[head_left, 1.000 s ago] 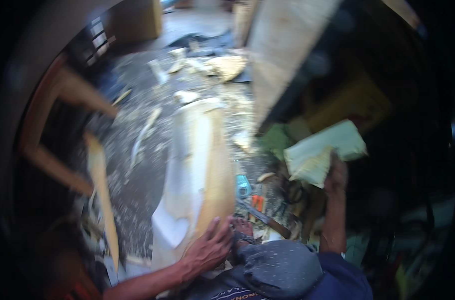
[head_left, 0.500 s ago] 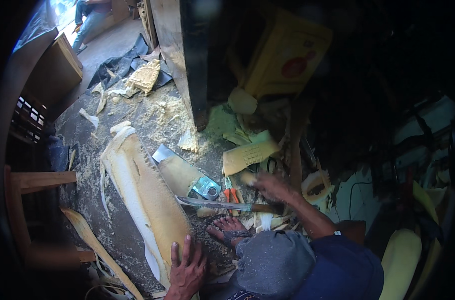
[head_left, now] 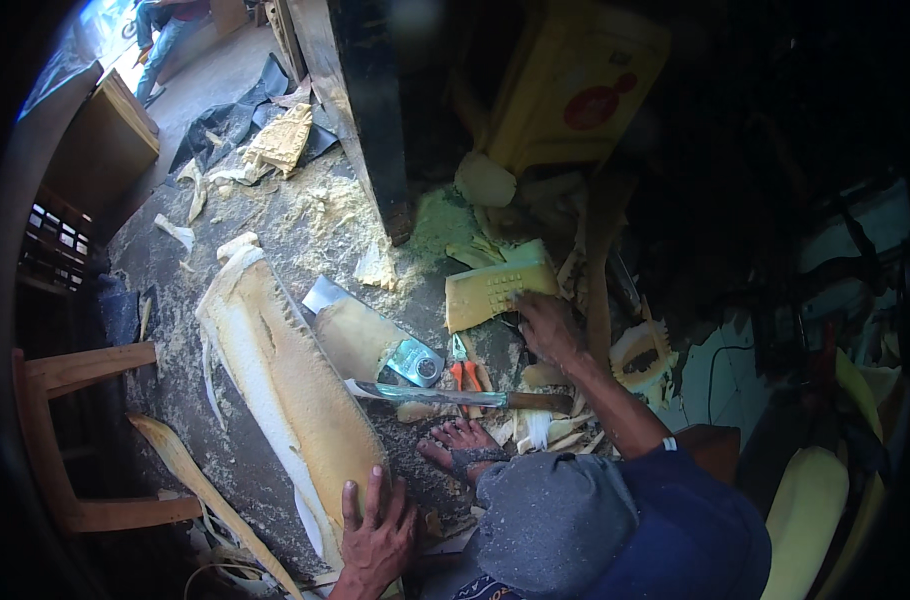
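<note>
- Our left hand (head_left: 378,530) lies on the near end of the long foam pad (head_left: 305,390), fingers spread, with nothing pinched between them.
- That pad lies aslant on the crumb-strewn floor (head_left: 170,300), left of our bare foot (head_left: 460,445), its tan top facing up and its white side showing along the left.
- Our right hand (head_left: 550,325) reaches to the smaller yellowish foam block (head_left: 500,285), fingers bent at its near right edge; we cannot tell whether they pinch it or merely touch it.
- The block sits beyond the orange-handled pliers (head_left: 462,372), rows of small raised bumps across its face.
- To steady the pad well, we would judge it best to press with flat fingers and a light palm, since foam probably dents under a hard fingertip.
- For the block, a broad hold along a thick edge should serve better than a tight pinch, which could tear crumbs off the bumps.
- We should mind the long knife (head_left: 435,396): it lies between our foot and the block, its wooden handle toward our right forearm, so the wrist is best carried high over it.
- Loose foam shavings (head_left: 350,215) could cling to either piece, so we would brush the surfaces clean.
</note>
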Action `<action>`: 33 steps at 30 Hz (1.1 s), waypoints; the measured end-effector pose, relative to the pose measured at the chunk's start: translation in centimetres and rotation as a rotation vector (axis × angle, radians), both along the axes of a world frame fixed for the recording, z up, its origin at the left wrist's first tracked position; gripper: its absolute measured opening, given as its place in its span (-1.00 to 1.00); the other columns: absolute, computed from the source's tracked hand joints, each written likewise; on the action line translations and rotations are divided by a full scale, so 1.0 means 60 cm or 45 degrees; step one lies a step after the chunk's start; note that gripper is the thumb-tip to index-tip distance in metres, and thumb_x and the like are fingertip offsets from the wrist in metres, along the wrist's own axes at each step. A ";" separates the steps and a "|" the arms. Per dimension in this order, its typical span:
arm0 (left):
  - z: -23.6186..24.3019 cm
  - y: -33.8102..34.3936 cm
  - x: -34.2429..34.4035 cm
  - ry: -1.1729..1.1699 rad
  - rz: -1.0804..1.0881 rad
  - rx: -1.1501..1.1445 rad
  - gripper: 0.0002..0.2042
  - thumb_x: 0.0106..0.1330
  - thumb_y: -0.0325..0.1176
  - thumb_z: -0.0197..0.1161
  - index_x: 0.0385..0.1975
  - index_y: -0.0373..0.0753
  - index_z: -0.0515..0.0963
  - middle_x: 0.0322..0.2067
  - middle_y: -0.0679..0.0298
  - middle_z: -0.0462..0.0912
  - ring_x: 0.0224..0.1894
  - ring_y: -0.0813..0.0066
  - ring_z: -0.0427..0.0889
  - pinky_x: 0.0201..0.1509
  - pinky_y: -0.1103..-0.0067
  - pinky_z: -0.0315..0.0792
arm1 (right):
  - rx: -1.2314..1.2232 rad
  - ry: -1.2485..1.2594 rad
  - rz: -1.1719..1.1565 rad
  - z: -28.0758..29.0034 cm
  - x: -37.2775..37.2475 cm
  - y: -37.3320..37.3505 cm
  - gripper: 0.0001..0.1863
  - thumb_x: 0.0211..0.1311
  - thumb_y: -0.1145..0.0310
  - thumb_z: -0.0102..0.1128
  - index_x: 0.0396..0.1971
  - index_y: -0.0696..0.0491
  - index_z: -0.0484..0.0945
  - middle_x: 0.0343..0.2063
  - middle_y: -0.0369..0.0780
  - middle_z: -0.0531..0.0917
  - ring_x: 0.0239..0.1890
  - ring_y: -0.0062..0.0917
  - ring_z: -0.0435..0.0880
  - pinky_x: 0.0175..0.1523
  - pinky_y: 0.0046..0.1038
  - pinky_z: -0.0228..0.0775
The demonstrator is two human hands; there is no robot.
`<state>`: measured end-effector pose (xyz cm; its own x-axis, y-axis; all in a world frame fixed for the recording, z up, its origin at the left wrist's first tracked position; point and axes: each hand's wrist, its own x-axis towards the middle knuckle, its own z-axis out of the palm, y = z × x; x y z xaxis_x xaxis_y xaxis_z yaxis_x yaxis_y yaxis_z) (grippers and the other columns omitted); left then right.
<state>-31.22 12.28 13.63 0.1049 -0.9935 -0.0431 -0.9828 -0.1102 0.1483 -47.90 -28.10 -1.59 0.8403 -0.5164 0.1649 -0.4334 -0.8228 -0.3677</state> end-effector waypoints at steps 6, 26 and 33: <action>0.001 0.002 0.004 -0.007 -0.007 -0.038 -0.78 0.16 -0.17 0.40 -0.25 -0.08 0.73 0.17 0.26 0.62 0.50 -0.06 0.22 0.57 -0.14 -0.10 | -0.011 0.274 0.059 0.011 0.062 -0.072 -0.44 0.23 0.46 0.14 0.28 0.05 0.47 0.03 0.08 0.64 0.09 -0.10 0.62 0.21 -0.09 0.45; 0.029 0.018 0.042 0.012 0.219 -0.091 -0.75 0.11 -0.20 0.44 -0.22 -0.07 0.77 0.12 0.34 0.67 0.50 0.03 0.26 0.60 -0.06 -0.09 | 0.738 0.209 -0.256 -0.080 0.344 0.195 -0.23 0.16 0.00 0.42 0.26 0.05 0.32 -0.01 0.11 0.68 0.01 0.05 0.70 0.07 0.00 0.50; 0.025 0.023 0.028 0.024 0.203 -0.087 -0.78 0.14 -0.18 0.41 -0.23 -0.05 0.75 0.10 0.37 0.66 0.50 0.11 0.26 0.60 -0.04 -0.13 | 1.023 0.101 -0.295 -0.081 0.391 0.170 -0.51 0.11 0.22 0.34 0.01 0.17 0.58 -0.23 0.02 0.71 -0.14 -0.17 0.74 -0.01 -0.17 0.55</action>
<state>-29.52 13.65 15.12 0.2614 -0.9650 0.0208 -0.9506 -0.2536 0.1792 -24.46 -17.89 -6.45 0.6922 -0.6126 -0.3816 -0.6082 -0.2106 -0.7653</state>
